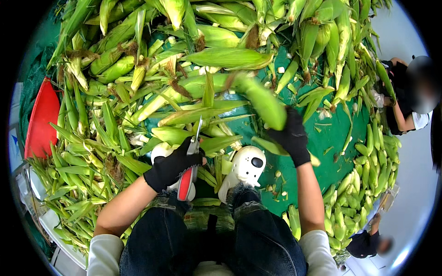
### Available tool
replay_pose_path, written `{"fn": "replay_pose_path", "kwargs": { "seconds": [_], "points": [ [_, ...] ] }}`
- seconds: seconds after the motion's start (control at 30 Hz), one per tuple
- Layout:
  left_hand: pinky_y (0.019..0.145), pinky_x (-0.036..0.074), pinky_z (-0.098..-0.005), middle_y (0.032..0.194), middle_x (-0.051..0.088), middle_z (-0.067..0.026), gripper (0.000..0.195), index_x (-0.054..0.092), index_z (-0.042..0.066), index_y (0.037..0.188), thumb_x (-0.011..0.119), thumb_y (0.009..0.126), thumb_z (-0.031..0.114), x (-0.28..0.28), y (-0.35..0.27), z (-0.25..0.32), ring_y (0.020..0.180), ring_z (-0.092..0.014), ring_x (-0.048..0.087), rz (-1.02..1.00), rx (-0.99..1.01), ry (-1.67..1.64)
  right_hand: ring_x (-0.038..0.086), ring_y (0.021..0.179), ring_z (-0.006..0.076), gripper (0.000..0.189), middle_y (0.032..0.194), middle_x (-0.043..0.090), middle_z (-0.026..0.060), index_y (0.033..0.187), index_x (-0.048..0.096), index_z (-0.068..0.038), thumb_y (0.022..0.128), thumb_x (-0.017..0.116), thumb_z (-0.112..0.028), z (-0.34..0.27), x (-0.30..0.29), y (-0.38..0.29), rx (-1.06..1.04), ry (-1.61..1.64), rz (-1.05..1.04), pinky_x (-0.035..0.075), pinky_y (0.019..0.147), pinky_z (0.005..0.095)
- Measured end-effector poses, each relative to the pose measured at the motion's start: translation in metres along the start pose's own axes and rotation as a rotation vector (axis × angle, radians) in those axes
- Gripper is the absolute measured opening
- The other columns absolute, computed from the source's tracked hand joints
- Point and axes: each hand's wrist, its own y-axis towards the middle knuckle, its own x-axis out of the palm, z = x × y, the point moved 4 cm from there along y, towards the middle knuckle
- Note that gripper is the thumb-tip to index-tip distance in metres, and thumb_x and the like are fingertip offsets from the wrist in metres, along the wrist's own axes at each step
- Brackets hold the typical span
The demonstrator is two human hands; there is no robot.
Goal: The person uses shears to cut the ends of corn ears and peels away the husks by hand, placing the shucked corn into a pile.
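My left hand (175,165), in a black glove with bare fingertips, grips a knife (184,184) with a red and grey handle. Its narrow blade points up and away from me. In my right hand (291,136), also gloved in black, is an ear of corn in green husk (264,101), blurred and tilted towards the upper left. Under that hand a loose husk leaf (271,146) lies near the floor covering. Between my hands, husks and unpeeled ears (172,134) lie around my white shoes (247,165).
Unpeeled corn (228,58) is heaped ahead. Loose husks (79,193) pile up at left beside a red sheet-like object (43,120). Trimmed ears (345,210) lie at right on the green floor covering (321,138). Two other people, one at right (397,93), one at lower right (366,243), are nearby.
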Motion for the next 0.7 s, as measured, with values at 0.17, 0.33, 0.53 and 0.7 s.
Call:
{"fn": "replay_pose_path", "kwargs": {
  "seconds": [0.17, 0.33, 0.53, 0.7],
  "points": [
    [0.075, 0.042, -0.0241, 0.089, 0.052, -0.0011, 0.051, 0.039, 0.011, 0.127, 0.056, 0.079, 0.012, 0.033, 0.009, -0.007, 0.082, -0.010, 0.052, -0.098, -0.065, -0.187, 0.050, 0.105, 0.0229, 0.054, 0.118, 0.048, 0.0113, 0.122, 0.040, -0.003, 0.078, 0.066, -0.020, 0.011, -0.071, -0.013, 0.331, 1.015, 0.570, 0.042, 0.089, 0.0354],
    [0.080, 0.044, -0.0272, 0.096, 0.054, -0.0043, 0.058, 0.035, 0.007, 0.129, 0.061, 0.080, 0.024, 0.082, 0.002, 0.005, 0.086, -0.011, 0.053, -0.269, 0.065, -0.097, 0.047, 0.112, 0.0228, 0.052, 0.123, 0.046, 0.0097, 0.127, 0.039, -0.007, 0.085, 0.056, -0.032, -0.025, -0.067, -0.016, 0.268, 1.594, 0.798, 0.039, 0.095, 0.0398],
    [0.075, 0.046, -0.0293, 0.096, 0.052, -0.0068, 0.061, 0.030, 0.004, 0.130, 0.061, 0.078, 0.016, 0.052, 0.033, 0.013, 0.086, -0.015, 0.053, -0.029, 0.408, 0.078, 0.045, 0.113, 0.0249, 0.054, 0.122, 0.048, 0.0096, 0.121, 0.043, -0.007, 0.080, 0.060, -0.035, -0.044, 0.002, -0.035, 0.489, 1.927, 0.638, 0.039, 0.096, 0.0412],
    [0.064, 0.049, -0.0312, 0.084, 0.052, -0.0045, 0.043, 0.040, 0.009, 0.122, 0.056, 0.082, 0.011, 0.043, 0.025, -0.001, 0.073, -0.016, 0.057, -0.024, 0.258, -0.077, 0.047, 0.111, 0.0273, 0.061, 0.120, 0.048, 0.0101, 0.121, 0.043, -0.007, 0.072, 0.065, -0.036, -0.024, 0.006, -0.044, 0.430, 1.950, 0.568, 0.040, 0.094, 0.0437]
  ]
}}
